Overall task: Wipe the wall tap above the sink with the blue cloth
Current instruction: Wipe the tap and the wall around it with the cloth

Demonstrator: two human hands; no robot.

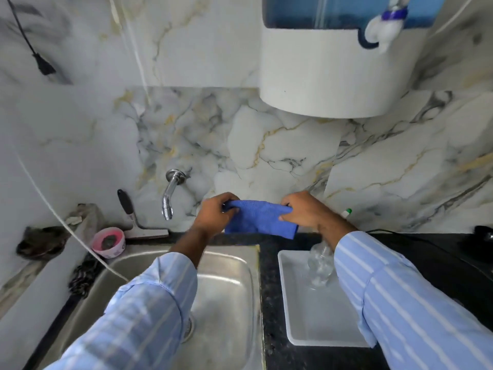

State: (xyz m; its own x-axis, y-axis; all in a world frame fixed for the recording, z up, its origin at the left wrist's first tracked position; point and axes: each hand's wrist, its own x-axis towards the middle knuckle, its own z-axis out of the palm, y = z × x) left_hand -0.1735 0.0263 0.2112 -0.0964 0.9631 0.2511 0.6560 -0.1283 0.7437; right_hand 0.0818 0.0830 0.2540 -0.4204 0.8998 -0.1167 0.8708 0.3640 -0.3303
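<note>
A chrome wall tap (170,193) juts from the marble wall above the steel sink (234,279), its spout pointing down. The blue cloth (260,218) hangs stretched between both hands, to the right of the tap and apart from it. My left hand (214,213) grips the cloth's left top corner, about a hand's width from the spout. My right hand (302,210) grips the right top corner. Both arms wear light blue striped sleeves.
A white water purifier (330,68) hangs on the wall above the hands. A white tray (293,303) with a clear glass bottle (318,265) lies on the black counter at right. A pink tub (108,242), a squeegee (133,217) and a white hose (66,225) sit left of the sink.
</note>
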